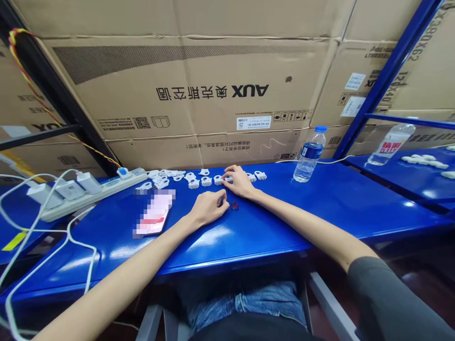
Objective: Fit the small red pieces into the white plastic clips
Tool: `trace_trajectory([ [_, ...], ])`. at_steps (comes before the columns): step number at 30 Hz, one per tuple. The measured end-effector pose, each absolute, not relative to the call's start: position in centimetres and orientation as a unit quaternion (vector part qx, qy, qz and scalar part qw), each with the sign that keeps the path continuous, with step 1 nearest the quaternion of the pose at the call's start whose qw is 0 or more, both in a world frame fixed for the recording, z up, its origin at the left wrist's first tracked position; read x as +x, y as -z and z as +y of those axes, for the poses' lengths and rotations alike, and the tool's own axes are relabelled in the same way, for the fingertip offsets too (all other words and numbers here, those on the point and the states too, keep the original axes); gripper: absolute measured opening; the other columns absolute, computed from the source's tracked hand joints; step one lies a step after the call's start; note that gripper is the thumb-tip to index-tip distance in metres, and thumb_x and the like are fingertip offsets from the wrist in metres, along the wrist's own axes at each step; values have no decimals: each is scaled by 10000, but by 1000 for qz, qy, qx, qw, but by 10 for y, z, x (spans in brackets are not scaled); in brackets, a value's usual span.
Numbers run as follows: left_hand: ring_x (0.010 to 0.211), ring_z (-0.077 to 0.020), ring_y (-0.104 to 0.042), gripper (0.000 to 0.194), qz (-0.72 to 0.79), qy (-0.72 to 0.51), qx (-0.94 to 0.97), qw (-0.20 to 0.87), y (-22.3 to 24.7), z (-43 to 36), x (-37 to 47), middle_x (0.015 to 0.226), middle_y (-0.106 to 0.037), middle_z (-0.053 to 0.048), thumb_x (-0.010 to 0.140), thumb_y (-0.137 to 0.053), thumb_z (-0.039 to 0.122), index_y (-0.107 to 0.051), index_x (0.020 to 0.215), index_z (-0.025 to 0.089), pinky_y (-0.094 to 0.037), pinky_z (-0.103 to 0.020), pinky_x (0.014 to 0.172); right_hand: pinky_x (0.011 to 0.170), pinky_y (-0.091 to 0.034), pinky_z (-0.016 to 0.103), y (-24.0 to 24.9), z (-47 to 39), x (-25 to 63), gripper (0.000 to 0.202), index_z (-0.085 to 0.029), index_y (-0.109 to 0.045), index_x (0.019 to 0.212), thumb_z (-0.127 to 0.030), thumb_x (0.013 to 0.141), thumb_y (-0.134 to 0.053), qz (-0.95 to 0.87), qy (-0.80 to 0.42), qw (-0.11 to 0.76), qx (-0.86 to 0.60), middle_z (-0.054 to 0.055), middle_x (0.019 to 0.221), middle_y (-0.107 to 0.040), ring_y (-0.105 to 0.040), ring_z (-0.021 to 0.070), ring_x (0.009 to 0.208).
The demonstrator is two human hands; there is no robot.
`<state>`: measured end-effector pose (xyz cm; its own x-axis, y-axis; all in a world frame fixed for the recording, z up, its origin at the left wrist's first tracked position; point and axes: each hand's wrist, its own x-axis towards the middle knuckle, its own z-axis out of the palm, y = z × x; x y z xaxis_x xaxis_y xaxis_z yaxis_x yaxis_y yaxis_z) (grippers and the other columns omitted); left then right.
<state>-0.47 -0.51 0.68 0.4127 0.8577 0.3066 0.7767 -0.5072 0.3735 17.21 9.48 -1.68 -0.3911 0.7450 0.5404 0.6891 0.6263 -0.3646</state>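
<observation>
Pieces of white moulded plastic stand in a loose row towards the back of the glossy blue desk, right in front of the person sitting at it. Their right hand reaches over that row, fingers bent down at one of the pieces; from where I stand, I can't tell whether that grip has closed on it. The left hand rests nearer the desk's front edge, its fingers curled in and the thumb close to the forefinger, and I can't make out whether that grip holds anything. Just beside its fingertips lies a little bundle of red and black wire.

More white pieces lie heaped in a cluster at the row's left end. In front of them is a smartphone, its screen blurred. Further left, a white power strip runs at a slant, with chargers plugged in. Well to the right of the hands stands a blue-capped water bottle, near the upside-down AUX carton behind the desk.
</observation>
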Motion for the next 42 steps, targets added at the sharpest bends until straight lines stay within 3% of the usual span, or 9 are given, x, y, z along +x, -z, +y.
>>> trace_trajectory([
  [7,560,-176,-524,93,503,-240,826,79,-6,-5,-5,572,-550,23,853,-564,243,-575,762,228,-259,-279,590,1066,-488,464,13,91,171,149,-227,-773,1048,-261,913,-722,-826,-53,343,-444,103,1312,-645,-589,281,1238],
  [12,507,-143,-444,79,477,-297,824,73,-6,-5,-6,531,-471,48,838,-548,233,-562,761,222,-285,-269,593,1050,-487,448,3,93,162,150,-232,-778,1053,-305,958,-689,-840,-33,353,-411,88,1291,-660,-588,270,1211],
  [18,468,-109,-387,157,451,-390,802,46,-7,-6,-7,520,-388,65,864,-506,278,-493,718,220,-317,-249,577,1005,-488,446,0,104,138,210,-243,-784,1088,-383,934,-749,-886,-10,283,-366,89,1283,-681,-568,284,1203],
  [23,456,-105,-373,207,444,-404,798,49,-6,-6,-7,512,-355,69,860,-515,298,-441,682,223,-310,-248,559,1016,-481,465,0,105,129,160,-234,-783,1027,-347,917,-761,-895,-20,249,-369,98,1285,-684,-562,298,1217],
  [29,481,-112,-380,154,452,-465,761,32,-8,-4,-8,534,-341,73,878,-526,291,-529,742,219,-328,-257,592,1027,-492,431,-5,92,138,157,-217,-755,1057,-290,922,-727,-888,-31,302,-346,97,1345,-662,-574,273,1235],
  [34,500,-116,-360,139,480,-506,716,41,-13,0,-12,551,-326,80,923,-521,290,-571,817,216,-331,-259,604,1051,-481,456,-11,71,168,202,-235,-730,1057,-391,928,-744,-884,12,364,-295,97,1356,-658,-581,271,1228],
  [42,534,-114,-413,97,482,-466,735,101,-4,7,-11,587,-363,92,927,-557,304,-587,940,212,-362,-246,636,1054,-471,502,-14,44,212,237,-225,-707,1163,-356,967,-689,-905,144,334,-219,129,1330,-684,-598,294,1227],
])
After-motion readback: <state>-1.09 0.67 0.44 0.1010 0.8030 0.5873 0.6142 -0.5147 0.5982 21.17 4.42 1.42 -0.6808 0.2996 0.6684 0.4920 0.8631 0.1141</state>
